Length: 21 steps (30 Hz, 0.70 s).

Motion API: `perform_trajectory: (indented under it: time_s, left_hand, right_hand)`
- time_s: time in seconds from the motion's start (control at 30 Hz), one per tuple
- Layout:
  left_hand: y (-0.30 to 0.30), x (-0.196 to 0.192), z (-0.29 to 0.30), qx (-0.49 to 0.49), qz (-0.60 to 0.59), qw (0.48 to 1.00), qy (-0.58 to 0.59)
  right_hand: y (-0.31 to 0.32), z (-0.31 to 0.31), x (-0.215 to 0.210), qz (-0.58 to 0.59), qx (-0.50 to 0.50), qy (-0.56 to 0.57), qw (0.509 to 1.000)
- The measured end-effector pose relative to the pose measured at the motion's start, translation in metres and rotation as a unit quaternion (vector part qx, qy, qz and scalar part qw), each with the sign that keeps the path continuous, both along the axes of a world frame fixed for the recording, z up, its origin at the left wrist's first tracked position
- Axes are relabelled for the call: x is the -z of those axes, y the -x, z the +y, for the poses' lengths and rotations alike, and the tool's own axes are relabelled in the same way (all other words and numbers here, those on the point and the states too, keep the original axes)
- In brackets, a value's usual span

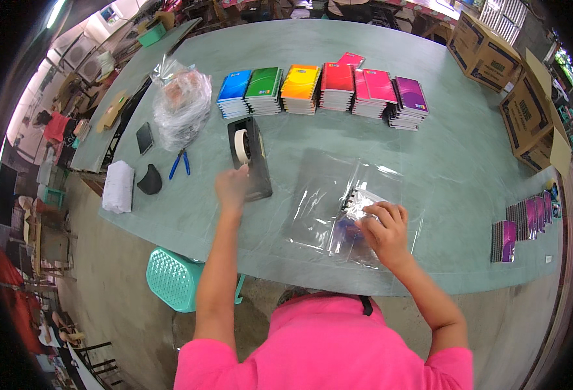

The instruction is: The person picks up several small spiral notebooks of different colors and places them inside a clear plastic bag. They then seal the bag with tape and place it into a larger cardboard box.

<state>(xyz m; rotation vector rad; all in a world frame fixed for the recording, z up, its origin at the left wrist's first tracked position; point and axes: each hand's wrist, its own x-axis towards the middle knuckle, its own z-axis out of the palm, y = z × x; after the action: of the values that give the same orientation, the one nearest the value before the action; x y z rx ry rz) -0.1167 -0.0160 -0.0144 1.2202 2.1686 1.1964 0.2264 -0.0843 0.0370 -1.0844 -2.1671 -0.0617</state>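
Our left hand [232,185] was at the black tape dispenser [250,158], its fingers curled together against the near edge by the roll of pale tape [241,145]; whether they pinched a tape end we could not tell. Our right hand [384,229] lay on a small spiral notebook [354,211] wrapped in a clear plastic bag [325,195], fingers bent and close together, pressing down on the wrapped bundle. This bundle sat on the green table [442,162], near its front edge and just right of the dispenser. We judged that the slick bag could slide or unfold under one pressing hand while the other was busy, so a fold might spring open. Tape drawn out with one hand could also twist and stick to itself or to the loose film. The notebook seemed to lie with its long axis running from near-left to far-right, its wire spine along the far-left side, though the film's glare blurred its outline. Stacks of coloured notebooks [319,88] stood well apart, across the table.
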Motion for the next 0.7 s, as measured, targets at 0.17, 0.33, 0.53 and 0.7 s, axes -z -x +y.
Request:
perform_trajectory:
  time_s: [0.17, 0.33, 0.53, 0.7]
  left_hand:
    - [-0.037, -0.007, -0.054, 0.027, -0.429, 0.903, 0.007]
    - [0.024, 0.02, -0.057, 0.115, 0.232, 0.953, 0.155]
    - [-0.134, -0.047, -0.075, 0.238, -0.293, 0.923, 0.078]
    - [-0.205, -0.027, -0.074, 0.279, -0.218, 0.934, 0.044]
  right_hand:
    - [-0.013, 0.007, 0.016, 0.04, -0.036, 0.039, 0.998]
    - [-0.006, 0.008, 0.012, 0.109, -0.062, 0.085, 0.988]
    - [-0.012, 0.007, 0.019, 0.108, -0.056, 0.105, 0.987]
    - [-0.012, 0.003, 0.016, 0.132, -0.069, 0.145, 0.978]
